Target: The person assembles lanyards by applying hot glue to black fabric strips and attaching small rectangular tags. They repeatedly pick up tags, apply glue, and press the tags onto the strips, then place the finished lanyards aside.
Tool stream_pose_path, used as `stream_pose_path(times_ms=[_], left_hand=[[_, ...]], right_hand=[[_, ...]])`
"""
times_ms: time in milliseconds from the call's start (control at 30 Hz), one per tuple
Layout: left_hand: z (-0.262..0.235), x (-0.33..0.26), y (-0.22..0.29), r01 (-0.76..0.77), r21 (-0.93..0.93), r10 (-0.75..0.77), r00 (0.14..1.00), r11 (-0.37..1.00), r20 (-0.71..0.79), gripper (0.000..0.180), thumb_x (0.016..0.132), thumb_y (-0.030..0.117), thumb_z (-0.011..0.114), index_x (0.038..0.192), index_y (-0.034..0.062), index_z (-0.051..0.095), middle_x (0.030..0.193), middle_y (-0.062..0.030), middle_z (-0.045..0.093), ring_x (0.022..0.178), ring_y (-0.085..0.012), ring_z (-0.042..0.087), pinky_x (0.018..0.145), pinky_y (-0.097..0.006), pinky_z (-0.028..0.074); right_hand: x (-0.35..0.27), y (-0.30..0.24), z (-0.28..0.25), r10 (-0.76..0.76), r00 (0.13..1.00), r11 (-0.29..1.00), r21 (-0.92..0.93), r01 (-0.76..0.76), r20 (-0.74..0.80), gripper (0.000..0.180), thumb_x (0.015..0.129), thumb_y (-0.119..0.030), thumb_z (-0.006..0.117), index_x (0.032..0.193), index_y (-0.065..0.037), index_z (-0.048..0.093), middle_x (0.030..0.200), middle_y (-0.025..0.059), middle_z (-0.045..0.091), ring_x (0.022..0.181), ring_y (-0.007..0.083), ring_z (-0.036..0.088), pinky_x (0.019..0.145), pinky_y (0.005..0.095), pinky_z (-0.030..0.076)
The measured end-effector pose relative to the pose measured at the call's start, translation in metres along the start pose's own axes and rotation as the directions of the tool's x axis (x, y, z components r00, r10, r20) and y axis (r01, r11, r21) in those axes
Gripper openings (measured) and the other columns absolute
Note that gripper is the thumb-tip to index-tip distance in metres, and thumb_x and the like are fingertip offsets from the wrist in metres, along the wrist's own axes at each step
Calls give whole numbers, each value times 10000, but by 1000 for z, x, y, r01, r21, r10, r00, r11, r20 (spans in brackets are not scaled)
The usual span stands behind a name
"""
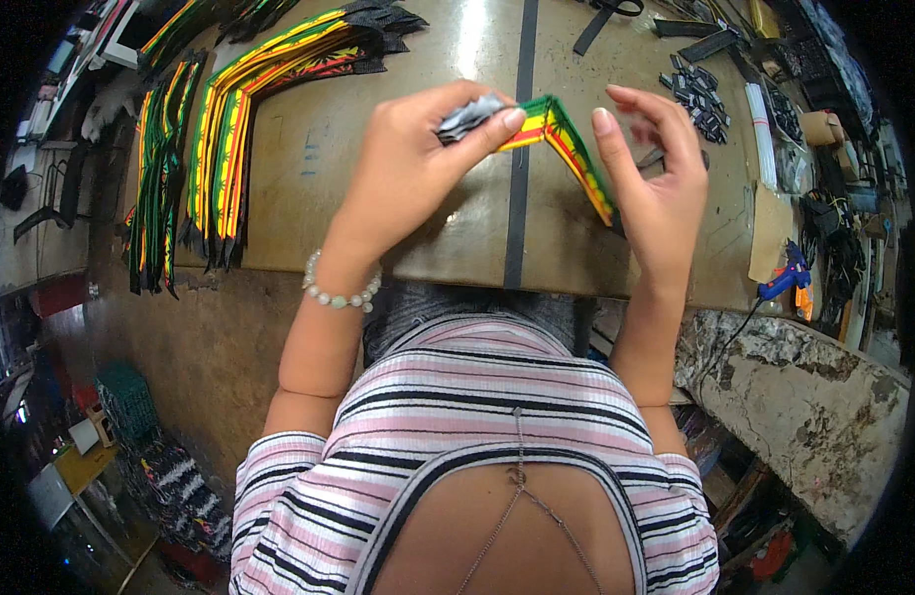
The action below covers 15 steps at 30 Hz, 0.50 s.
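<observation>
Between thumb and fingers, my left hand (pixel 428 149) grips a green, yellow and red patterned strap (pixel 532 124) above the table. Under that thumb, a bunched grey-black end (pixel 467 119) sticks out. The strap bends at its middle and slopes down toward my right hand (pixel 661 169). That hand is half curled beside the strap's lower part, thumb and fingers apart. A dark object (pixel 653 157) shows behind its fingers; I cannot tell whether it lies on the table or rests in the palm.
Bundles of similar straps (pixel 220 149) lie at the table's left. Small black buckle-like pieces (pixel 697 99) are heaped at the far right. A blue glue gun (pixel 787 273) sits near the right edge. A dark band (pixel 520 149) crosses the brown table (pixel 398 233).
</observation>
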State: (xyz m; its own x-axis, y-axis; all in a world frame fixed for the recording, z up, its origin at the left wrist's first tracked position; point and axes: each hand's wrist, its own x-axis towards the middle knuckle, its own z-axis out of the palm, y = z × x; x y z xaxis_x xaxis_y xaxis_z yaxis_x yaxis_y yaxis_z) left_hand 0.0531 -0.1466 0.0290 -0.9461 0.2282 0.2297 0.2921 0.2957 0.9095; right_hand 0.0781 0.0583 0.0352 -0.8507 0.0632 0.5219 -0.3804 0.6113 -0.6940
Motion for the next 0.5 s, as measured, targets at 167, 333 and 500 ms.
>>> stream_pose_path(times_ms=[167,333,500], left_hand=[[19,-6,-31,41,146,-35,998,988,-47,288,862,282,751,936,4,729,744,-161,691,637,-196,662,603,-315,510],[34,-11,-47,129,292,-119,992,948,-52,324,840,309,770,887,-9,732,674,-192,655,560,-218,638,566,-330,500],[38,-9,-53,170,325,-181,983,930,4,287,833,293,743,913,17,741,752,-239,671,689,-379,684,635,-420,542]], right_hand=[[-18,40,19,412,835,785,322,-529,365,269,898,-153,717,1132,-23,693,909,56,689,850,96,609,796,237,485],[-43,45,36,212,963,977,-18,-212,166,160,876,-107,697,1018,-45,738,950,150,706,862,292,679,792,341,516],[-49,45,40,229,962,968,-138,-209,150,176,880,-106,705,1036,-30,735,931,132,691,869,249,665,799,316,503]])
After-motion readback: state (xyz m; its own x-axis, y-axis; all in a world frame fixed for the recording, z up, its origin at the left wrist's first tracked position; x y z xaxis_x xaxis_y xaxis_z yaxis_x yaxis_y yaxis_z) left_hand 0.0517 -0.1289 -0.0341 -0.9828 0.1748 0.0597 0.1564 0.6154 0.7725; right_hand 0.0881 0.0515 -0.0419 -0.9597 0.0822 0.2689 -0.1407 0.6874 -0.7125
